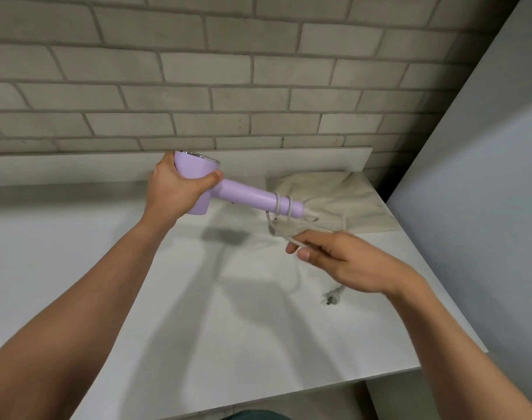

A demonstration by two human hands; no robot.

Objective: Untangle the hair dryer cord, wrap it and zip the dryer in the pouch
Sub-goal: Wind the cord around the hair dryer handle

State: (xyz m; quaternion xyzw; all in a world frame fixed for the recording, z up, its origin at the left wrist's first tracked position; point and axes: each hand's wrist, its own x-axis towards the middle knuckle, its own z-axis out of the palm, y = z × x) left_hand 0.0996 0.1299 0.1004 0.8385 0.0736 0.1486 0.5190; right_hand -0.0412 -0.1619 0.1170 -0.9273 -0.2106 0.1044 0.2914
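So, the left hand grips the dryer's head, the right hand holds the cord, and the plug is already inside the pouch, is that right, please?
Not quite: the head view shows the plug outside the pouch, in the open by the right hand. The rest holds: the left hand grips the dryer head, the right holds the cord.

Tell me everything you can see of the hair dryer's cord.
The cord is thin and off-white. A few turns loop round the handle end of the lilac hair dryer, a loose tangle hangs just below, and the right hand pinches a strand. Its plug lies on the white table.
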